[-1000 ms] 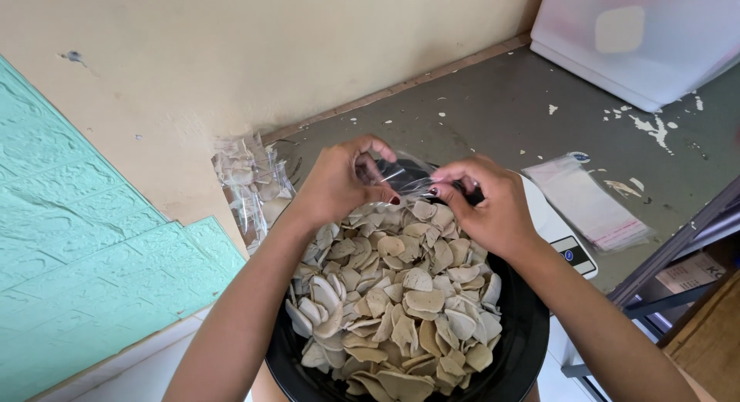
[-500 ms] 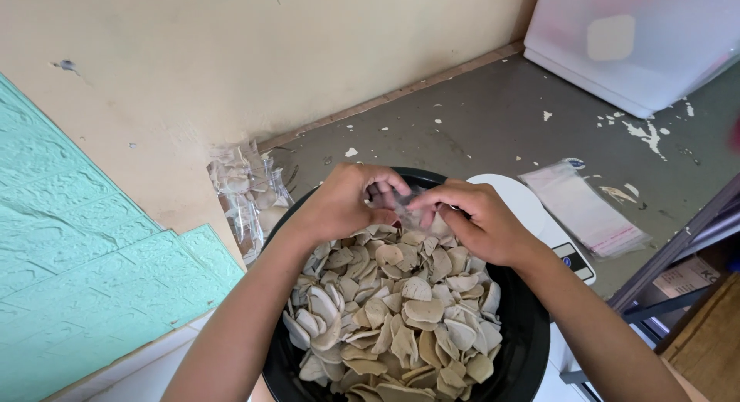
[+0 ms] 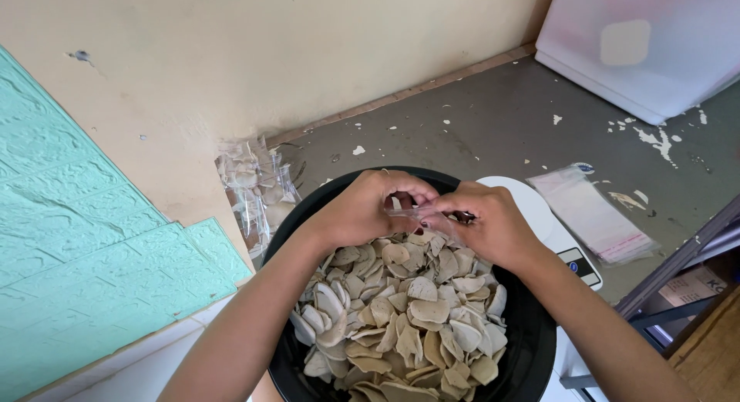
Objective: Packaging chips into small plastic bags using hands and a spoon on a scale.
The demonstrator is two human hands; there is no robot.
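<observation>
A black bowl (image 3: pixel 532 325) heaped with pale flat chips (image 3: pixel 401 309) sits in front of me. Over its far side my left hand (image 3: pixel 362 209) and my right hand (image 3: pixel 489 225) meet, both pinching a small clear plastic bag (image 3: pixel 420 215) held between them just above the chips. The bag is mostly hidden by my fingers.
A white kitchen scale (image 3: pixel 547 225) lies behind the bowl on the right. A stack of empty clear bags (image 3: pixel 593 217) lies on the grey floor. Filled bags of chips (image 3: pixel 254 186) lean against the beige wall. A white box (image 3: pixel 640 47) stands far right; a metal frame (image 3: pixel 678 271) is at right.
My hands with the clear bag have dropped from above the bowl's far rim down close to the chips, and have drawn nearer together.
</observation>
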